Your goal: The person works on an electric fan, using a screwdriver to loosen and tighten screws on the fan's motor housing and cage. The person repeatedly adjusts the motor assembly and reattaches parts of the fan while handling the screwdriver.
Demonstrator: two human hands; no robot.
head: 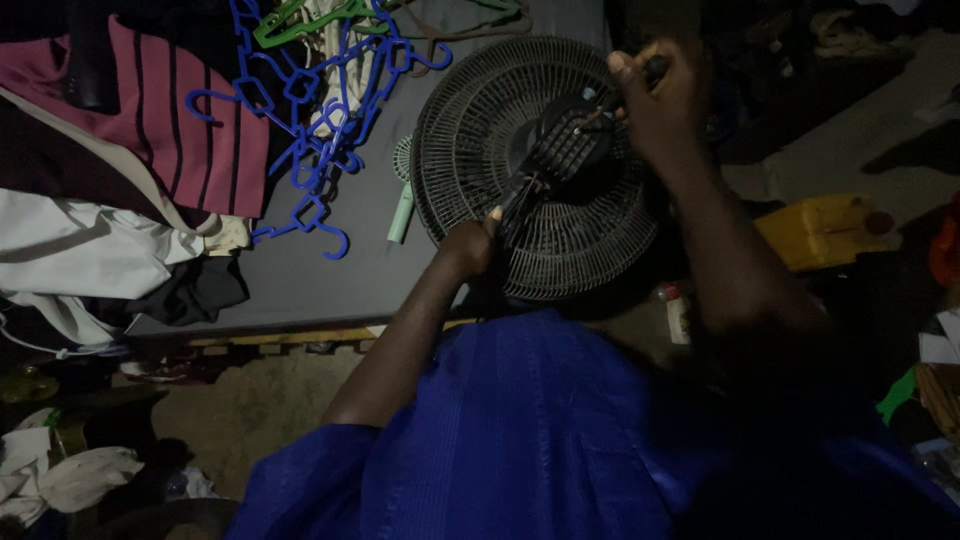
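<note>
Fan: a dark round fan [560,215] with a wire grille lay face down, its motor housing [562,150] uppermost, partly on the grey mattress [330,270] and partly over its edge.
Left hand: the left hand [470,245] was curled against the lower side of the motor housing, fingers closed on it at the grille.
Right hand: the right hand [660,100] was closed around a slim tool at the top of the housing; the tool itself was too dark to make out.
Clothing: blue sleeves and blue garment [540,440] filled the lower view.
Nearby: blue hangers [320,130] were tangled on the mattress beside the fan; a pale green handle [401,215] lay just beside the grille; heaped clothes [120,180] lay farther left.
</note>
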